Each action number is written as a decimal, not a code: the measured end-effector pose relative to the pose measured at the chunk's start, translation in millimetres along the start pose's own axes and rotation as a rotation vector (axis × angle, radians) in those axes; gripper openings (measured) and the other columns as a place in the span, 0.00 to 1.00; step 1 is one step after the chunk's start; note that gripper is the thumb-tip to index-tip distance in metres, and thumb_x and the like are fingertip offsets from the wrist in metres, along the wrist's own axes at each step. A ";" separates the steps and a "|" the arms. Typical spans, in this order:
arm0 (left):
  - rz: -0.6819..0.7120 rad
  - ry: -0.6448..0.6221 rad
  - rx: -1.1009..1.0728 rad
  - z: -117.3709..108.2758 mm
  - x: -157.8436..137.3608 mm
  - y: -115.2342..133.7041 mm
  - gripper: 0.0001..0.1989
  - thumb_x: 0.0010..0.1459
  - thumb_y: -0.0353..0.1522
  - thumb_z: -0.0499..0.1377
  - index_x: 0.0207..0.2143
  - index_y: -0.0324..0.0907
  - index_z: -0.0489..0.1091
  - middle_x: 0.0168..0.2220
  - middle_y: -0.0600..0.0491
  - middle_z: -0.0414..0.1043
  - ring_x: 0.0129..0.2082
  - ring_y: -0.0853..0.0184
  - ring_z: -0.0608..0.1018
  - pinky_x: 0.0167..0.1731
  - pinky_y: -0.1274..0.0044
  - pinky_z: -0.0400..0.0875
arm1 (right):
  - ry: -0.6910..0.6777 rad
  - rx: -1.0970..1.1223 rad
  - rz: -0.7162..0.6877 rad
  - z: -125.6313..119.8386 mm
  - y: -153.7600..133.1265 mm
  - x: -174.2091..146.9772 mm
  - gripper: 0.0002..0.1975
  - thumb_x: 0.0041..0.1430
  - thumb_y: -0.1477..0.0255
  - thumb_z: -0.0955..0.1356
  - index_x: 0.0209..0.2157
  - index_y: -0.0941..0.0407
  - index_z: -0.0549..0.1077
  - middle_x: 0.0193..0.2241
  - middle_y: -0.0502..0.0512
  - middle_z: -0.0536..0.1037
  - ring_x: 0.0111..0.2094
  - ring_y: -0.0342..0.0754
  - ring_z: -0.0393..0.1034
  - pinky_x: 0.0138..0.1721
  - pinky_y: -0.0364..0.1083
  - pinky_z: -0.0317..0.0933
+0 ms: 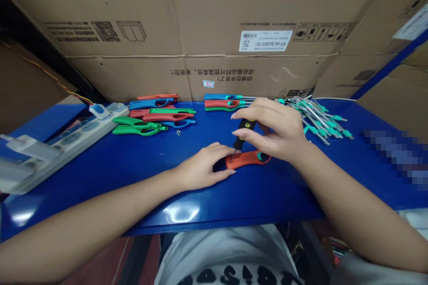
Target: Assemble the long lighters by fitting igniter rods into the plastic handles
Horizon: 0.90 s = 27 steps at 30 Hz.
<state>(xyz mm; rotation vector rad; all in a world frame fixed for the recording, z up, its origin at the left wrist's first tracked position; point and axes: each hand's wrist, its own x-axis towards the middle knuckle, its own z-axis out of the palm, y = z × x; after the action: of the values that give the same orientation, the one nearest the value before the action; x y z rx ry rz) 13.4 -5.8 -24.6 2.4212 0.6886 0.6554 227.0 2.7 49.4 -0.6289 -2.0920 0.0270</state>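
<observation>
An orange lighter handle [249,160] with a teal trigger lies flat on the blue table in front of me. My left hand [203,167] grips its left end between thumb and fingers. My right hand [276,129] is closed around a black and yellow screwdriver [239,141], held tilted above the handle. The screwdriver's tip meets the left part of the handle, close to my left fingertips. The orange handle's right end, with the trigger loop, lies below my right hand.
Red, green and blue handle shells [157,116] lie at the back left. Assembled lighters [222,103] and a heap of metal tubes with teal parts [324,120] lie behind my right hand. A white power strip [76,136] with plugs runs along the left. A cardboard wall [154,71] stands behind.
</observation>
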 end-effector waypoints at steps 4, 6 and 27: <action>0.000 -0.012 0.006 -0.6 0.3 0.2 0.20 0.62 0.34 0.63 0.56 0.42 0.69 0.50 0.47 0.77 0.48 0.59 0.77 0.51 0.66 0.72 | -0.166 0.222 0.089 0.0 -4.7 1.0 0.17 0.71 0.67 0.62 0.56 0.54 0.73 0.45 0.58 0.79 0.35 0.44 0.74 0.36 0.45 0.70; 0.001 -0.010 0.015 -0.1 0.2 -0.7 0.20 0.63 0.34 0.63 0.56 0.42 0.69 0.49 0.46 0.77 0.49 0.58 0.77 0.51 0.66 0.72 | -0.155 0.226 0.097 0.7 -4.3 0.6 0.16 0.68 0.66 0.65 0.55 0.53 0.74 0.41 0.55 0.80 0.31 0.43 0.71 0.34 0.44 0.69; 0.011 0.003 -0.010 1.0 0.2 -1.4 0.20 0.62 0.34 0.64 0.56 0.41 0.70 0.51 0.47 0.77 0.49 0.60 0.77 0.52 0.68 0.71 | -0.088 0.295 0.178 0.8 -4.6 0.5 0.16 0.71 0.67 0.63 0.54 0.52 0.76 0.43 0.56 0.81 0.32 0.43 0.74 0.31 0.44 0.70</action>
<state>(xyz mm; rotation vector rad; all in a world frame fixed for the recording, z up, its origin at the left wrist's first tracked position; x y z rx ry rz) 13.7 -5.0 -26.1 2.4170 0.6721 0.6650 224.2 -0.9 50.4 -0.6390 -2.0558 0.4632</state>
